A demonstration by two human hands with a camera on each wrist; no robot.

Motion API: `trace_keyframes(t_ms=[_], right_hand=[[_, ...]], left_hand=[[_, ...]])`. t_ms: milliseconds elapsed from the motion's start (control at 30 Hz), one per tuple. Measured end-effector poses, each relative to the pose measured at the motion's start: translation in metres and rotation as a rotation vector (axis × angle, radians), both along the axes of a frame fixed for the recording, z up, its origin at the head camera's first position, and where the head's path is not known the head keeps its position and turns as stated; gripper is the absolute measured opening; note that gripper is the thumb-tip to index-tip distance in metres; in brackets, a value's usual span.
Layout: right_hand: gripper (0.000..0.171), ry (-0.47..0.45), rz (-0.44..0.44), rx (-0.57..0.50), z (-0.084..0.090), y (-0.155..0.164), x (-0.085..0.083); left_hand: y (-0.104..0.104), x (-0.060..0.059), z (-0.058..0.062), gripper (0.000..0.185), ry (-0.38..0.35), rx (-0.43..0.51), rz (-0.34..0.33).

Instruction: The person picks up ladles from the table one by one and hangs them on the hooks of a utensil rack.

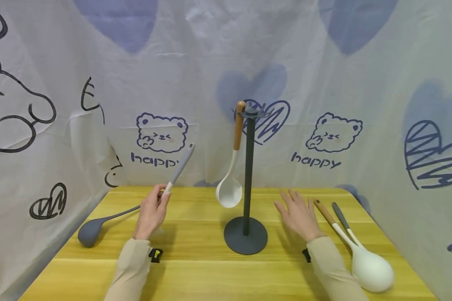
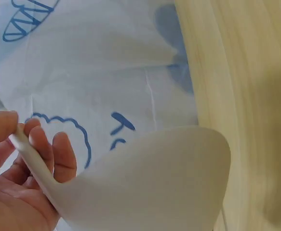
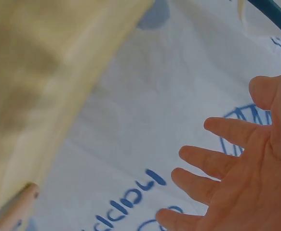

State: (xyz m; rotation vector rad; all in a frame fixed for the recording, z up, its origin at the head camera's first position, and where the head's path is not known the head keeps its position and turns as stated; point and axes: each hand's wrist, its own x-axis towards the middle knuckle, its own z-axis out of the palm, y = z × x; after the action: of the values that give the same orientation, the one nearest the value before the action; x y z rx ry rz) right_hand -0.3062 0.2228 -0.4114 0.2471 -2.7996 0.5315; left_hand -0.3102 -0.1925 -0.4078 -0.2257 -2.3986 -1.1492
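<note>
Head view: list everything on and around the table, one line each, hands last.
table: one, yellow wood, foreground.
utensil stand: one, dark grey, table centre.
hanging ladle: one, white with wooden handle, on the stand's top.
grey spoon: one, dark grey, lying at table left.
grey-handled utensil: one, white neck with grey handle, raised at left.
white spoons: two, one wooden-handled, one grey-handled, table right.
backdrop cloth: one, white with blue hearts and bears, behind and at both sides.
left hand: pinches the grey-handled utensil.
right hand: flat, fingers spread, beside the white spoons.

table (image 1: 211, 267): yellow wood grain is seen, smooth, lightly glossy
rack (image 1: 247, 175): dark grey, matt
hanging ladle (image 1: 229, 190): white bowl, wooden handle
backdrop (image 1: 324, 62): thin printed cloth, creased
sleeves (image 1: 132, 267): beige cloth
</note>
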Motion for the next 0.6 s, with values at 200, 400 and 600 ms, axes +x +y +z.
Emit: trace_keyframes(t_ms=[200,400,600], right_hand=[[0.057,0.075,0.034,0.002,0.023,-0.004,-0.004],[0.054,0.176,0.093,-0.027,0.042,-0.017,-0.002],[0.046,0.322,0.159,-0.044,0.065,-0.024,-0.005]], left_hand=[[0.013,0.002,0.006,0.025,0.041,0.090,0.003],[0.027,0.002,0.012,0.024,0.134,0.159,-0.010],[0.040,0.000,0.025,0.025,0.181,0.229,-0.070]])
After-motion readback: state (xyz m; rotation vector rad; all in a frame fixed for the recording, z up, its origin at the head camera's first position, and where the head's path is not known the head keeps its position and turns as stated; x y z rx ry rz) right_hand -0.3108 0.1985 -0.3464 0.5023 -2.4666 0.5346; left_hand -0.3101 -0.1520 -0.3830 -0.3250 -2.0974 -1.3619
